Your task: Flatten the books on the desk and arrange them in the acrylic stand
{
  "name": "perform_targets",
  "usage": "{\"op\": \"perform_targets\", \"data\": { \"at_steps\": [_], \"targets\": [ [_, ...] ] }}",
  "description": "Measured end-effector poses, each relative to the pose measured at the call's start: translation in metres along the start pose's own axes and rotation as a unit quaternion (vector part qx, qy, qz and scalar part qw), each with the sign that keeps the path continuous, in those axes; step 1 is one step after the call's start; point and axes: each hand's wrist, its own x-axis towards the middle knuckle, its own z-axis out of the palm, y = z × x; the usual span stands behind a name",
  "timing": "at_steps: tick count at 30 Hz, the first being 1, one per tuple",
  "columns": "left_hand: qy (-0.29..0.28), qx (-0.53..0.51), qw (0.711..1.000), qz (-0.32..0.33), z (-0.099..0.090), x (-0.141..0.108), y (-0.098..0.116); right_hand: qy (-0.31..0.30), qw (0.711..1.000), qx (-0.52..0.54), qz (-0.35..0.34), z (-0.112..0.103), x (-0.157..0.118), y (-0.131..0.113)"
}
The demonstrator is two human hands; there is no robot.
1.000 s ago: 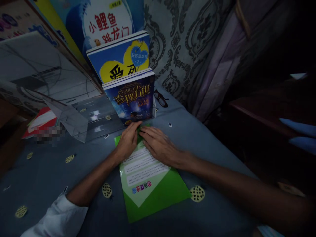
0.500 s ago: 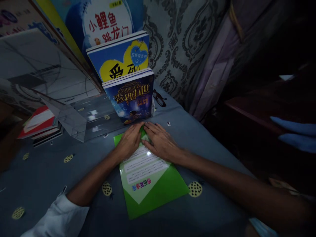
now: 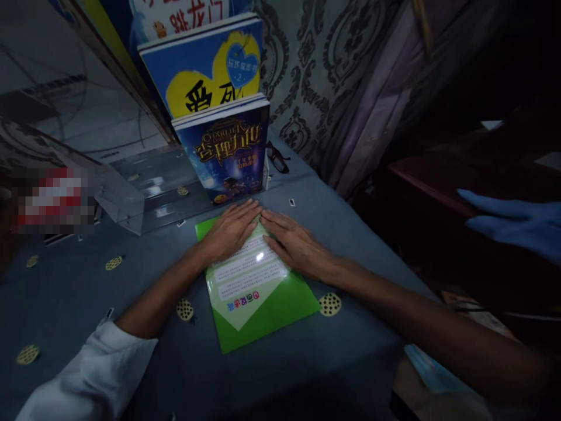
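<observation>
1. the left hand lies palm down, fingers stretched out, over the far left part of a green book; it grips nothing.
2. the right hand is also open and flat on the cover, thumb spread a little towards the left hand. the fingertips of both come close at the book's far end; whether they touch, i cannot tell.
3. the step in hand looks like pressing or steadying the cover with both palms. from this pose, any lift would call for fingers under an edge; a slide would need only even pressure.
4. the book lies flat and skewed on the bench, its printing upside down from this side, glare on the glossy cover.
5. just beyond the fingertips stands a dark blue book, with a blue and yellow book upright behind it. the gap there is tight, so pushing forward could knock the front one.
6. black-framed glasses rest just right of the standing books; a clear plastic stand sits to their left.
7. farther out are a patterned wall, a pale purple curtain and, at far right, a blue shape too dim to identify.
</observation>
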Motion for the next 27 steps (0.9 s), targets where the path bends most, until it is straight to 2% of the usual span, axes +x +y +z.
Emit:
{"op": "perform_targets", "data": {
  "at_steps": [3,9,27],
  "targets": [
    [-0.003,0.005,1.000,0.017,-0.002,-0.001,0.002,0.015,1.000,0.007,-0.016,-0.002,-0.011,-0.002],
    [-0.017,0.002,0.998,0.058,-0.004,-0.004,0.010,0.006,1.000,0.020,-0.019,-0.011,-0.029,-0.015],
    [-0.052,0.016,0.989,0.139,0.003,-0.024,0.061,0.007,0.999,0.034,-0.009,-0.028,-0.091,-0.045]
  ]
}}
